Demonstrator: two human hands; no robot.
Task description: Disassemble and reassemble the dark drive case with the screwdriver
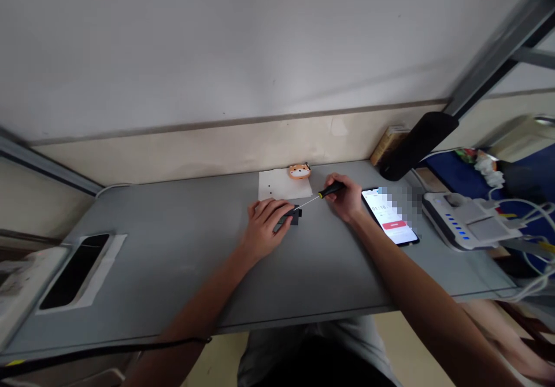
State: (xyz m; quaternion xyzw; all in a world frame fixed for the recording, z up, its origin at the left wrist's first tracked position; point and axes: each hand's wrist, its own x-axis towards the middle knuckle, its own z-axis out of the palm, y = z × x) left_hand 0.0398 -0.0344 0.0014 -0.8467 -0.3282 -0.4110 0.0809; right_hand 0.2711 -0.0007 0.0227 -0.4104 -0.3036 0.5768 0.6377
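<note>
My left hand (265, 228) is closed over a small dark rectangular device (295, 216), pressing it against the grey desk. Its exact kind is hard to make out under my fingers. In my right hand (344, 197) is a screwdriver (332, 189) with a black and yellow handle, held in a pinch. The thin shaft slants down to the left, and its tip reaches the device beside my left fingers. Just behind lies a white sheet of paper (275, 185) with small dark specks on it. An orange animal-face case (300, 171) rests at the paper's back edge.
A lit phone (390, 216) lies right of my right hand. Beyond it sits a white power strip (459, 222) with several cables. A black cylinder (418, 144) leans by a small box (388, 141) at the wall. Another dark phone (76, 271) lies on paper at the left.
</note>
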